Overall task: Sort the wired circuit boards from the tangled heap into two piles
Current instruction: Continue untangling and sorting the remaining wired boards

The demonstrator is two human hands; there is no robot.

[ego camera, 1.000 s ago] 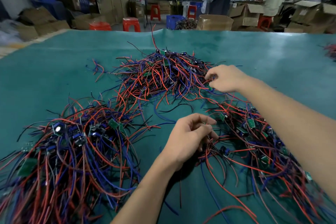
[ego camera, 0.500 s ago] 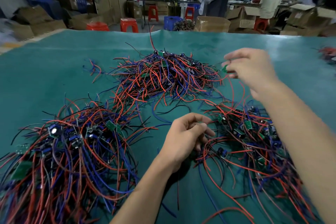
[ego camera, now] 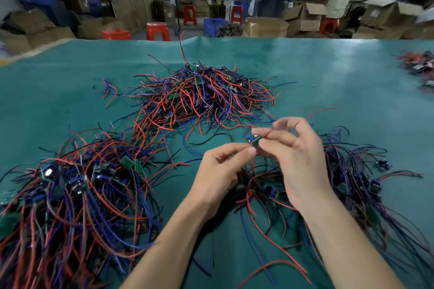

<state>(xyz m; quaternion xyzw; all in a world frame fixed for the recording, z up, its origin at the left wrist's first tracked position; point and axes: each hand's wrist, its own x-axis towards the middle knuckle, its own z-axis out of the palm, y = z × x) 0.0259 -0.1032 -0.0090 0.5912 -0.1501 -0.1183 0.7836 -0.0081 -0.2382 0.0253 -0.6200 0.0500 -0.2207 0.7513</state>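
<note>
Fingertips of both hands meet over the middle of the green table cover (ego camera: 328, 73), pinching one small green circuit board with a blue part on it (ego camera: 255, 141). Fingers of the left hand (ego camera: 218, 171) curl inward, with the thumb and forefinger closing on the board's lower left edge. On the right hand (ego camera: 298, 162), the forefinger and thumb grip the board's right side, while the other fingers fan loosely upward behind it. Thin red wire (ego camera: 319, 111) trails from the board up and away past the right fingers. This board is held clear of the cloth, between the two hands, just above the near edge of the right-hand pile of red, blue and black wired boards (ego camera: 357, 178). Another, larger pile of wired boards (ego camera: 70, 195) lies on the left, well apart from the hands. Beyond the hands, farther up the table, sits the tangled heap of red and blue wired boards (ego camera: 199, 94). At the far right edge of the cloth lies a small blurred cluster of reddish parts (ego camera: 420, 65).
</note>
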